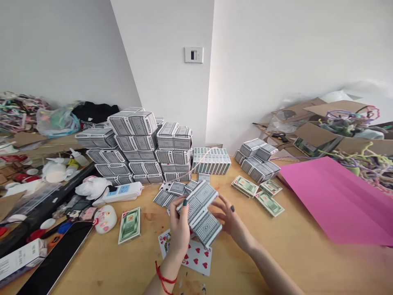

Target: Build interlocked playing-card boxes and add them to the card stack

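Observation:
My left hand (180,223) is closed round a block of folded playing cards (201,200), thumb on its patterned top face. A second block section (206,228) sits at an angle against it, just below. My right hand (229,221) is at the right side, fingers apart and fingertips close to the block's edge; whether they touch it is hard to tell. Beneath lie face-up heart cards (198,258), partly hidden by my left wrist. Behind the block are several loose folded card pieces (177,188) on the table.
A tall stack of card blocks (138,143) stands back left, a smaller stack (258,159) back right. Between them is a row of card boxes (211,160). Green card boxes (129,225), a power strip (123,192), a black tablet (57,258) and pink paper (334,200) lie around.

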Tool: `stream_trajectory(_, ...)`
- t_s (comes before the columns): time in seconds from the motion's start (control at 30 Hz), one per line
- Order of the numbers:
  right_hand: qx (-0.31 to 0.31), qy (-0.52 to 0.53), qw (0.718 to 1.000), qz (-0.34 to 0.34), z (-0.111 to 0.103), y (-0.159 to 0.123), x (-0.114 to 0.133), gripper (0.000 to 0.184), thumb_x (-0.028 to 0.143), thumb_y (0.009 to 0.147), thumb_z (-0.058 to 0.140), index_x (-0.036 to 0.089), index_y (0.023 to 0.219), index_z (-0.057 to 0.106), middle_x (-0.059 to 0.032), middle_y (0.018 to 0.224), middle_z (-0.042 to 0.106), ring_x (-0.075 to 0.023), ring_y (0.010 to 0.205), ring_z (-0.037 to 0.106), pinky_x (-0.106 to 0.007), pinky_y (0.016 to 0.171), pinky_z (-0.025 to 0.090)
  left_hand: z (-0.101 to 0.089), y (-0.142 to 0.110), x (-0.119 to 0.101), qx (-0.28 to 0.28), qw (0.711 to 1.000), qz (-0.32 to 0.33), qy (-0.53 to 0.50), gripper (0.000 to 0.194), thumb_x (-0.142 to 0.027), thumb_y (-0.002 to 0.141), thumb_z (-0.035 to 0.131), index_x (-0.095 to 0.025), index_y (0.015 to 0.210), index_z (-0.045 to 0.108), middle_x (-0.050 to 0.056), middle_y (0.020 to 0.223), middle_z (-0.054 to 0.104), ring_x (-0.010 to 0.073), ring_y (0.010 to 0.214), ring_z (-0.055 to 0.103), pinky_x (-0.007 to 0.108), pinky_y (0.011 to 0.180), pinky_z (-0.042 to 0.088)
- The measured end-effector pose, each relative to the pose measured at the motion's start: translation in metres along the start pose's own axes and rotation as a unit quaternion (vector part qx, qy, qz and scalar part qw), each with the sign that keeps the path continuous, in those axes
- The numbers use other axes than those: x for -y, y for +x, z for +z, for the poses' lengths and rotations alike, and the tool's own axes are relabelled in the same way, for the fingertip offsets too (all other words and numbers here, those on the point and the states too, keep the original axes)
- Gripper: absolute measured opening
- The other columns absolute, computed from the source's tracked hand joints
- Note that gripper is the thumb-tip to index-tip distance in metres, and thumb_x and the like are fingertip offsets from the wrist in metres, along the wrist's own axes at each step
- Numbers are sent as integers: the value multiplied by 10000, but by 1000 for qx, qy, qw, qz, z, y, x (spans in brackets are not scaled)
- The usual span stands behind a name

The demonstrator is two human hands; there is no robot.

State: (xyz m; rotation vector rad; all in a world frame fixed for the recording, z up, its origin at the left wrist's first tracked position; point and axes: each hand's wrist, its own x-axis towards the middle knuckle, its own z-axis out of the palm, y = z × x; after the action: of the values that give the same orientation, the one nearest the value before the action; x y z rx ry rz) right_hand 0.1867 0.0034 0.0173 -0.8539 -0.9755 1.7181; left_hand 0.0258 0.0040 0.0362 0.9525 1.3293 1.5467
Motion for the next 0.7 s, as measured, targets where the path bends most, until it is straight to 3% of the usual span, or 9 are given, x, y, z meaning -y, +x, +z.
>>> stream_trajectory(0.07, 25, -28, 999, 4, 8, -3, -4, 696, 550, 717, 587, 350, 1299, 262, -78, 1250, 449, -245, 982, 541, -422, 785, 453, -2, 3, 3, -22, 999, 20, -32, 187, -340, 793, 503, -220, 932, 466, 57, 1132, 497, 211, 1055, 467, 293, 811, 398)
stream_trajectory(0.13, 15, -60, 998, -32, 12, -5, -8, 644, 443, 698, 663, 323, 1243, 342, -56, 1147, 508, -226, 968, 532, -391, 820, 431, -6, 6, 2, -9, 998, 32, -49, 207, -307, 777, 519, -218, 951, 451, 61, 1134, 493, 207, 1034, 487, 297, 801, 410)
stream_trajectory(0.23, -29, -85, 994, -65, 10, -4, -12, 407, 438, 751, 608, 277, 1099, 472, -27, 1013, 533, -190, 860, 519, -311, 746, 433, -13, 10, -8, 45, 998, 26, -45, 382, -278, 760, 528, -245, 1119, 401, 62, 1167, 472, 183, 920, 534, 285, 738, 430)
stream_trajectory(0.33, -55, -91, 993, -55, 1, -2, -12, 312, 475, 817, 495, 265, 1047, 506, -18, 990, 520, -159, 758, 486, -253, 631, 409, -19, 13, -21, 131, 991, -12, -28, 521, -339, 795, 482, -313, 1280, 292, 63, 1301, 394, 185, 867, 559, 280, 668, 443)
stream_trajectory(0.43, -39, -124, 990, -62, -3, -3, -9, 303, 485, 847, 429, 254, 1020, 522, -22, 982, 524, -176, 797, 483, -266, 668, 403, -21, 13, -26, 198, 980, -20, -15, 556, -418, 831, 427, -343, 1345, 231, 32, 1405, 313, 241, 1071, 504, 313, 805, 438)
stream_trajectory(0.53, -22, -168, 982, -84, -1, -5, -4, 316, 501, 840, 429, 240, 976, 544, -34, 1026, 540, -219, 945, 471, -315, 823, 372, -20, 12, -20, 231, 973, -10, -12, 571, -456, 834, 421, -315, 1358, 244, 13, 1443, 268, 247, 1289, 290, 326, 991, 325)
stream_trajectory(0.7, 7, -195, 976, -92, 3, -7, 0, 314, 500, 850, 401, 236, 942, 546, -52, 1052, 550, -243, 1005, 462, -361, 905, 323, -17, 15, -6, 200, 980, -13, -1, 464, -465, 852, 388, -307, 1288, 377, 15, 1422, 299, 234, 1314, 236, 355, 1048, 246)
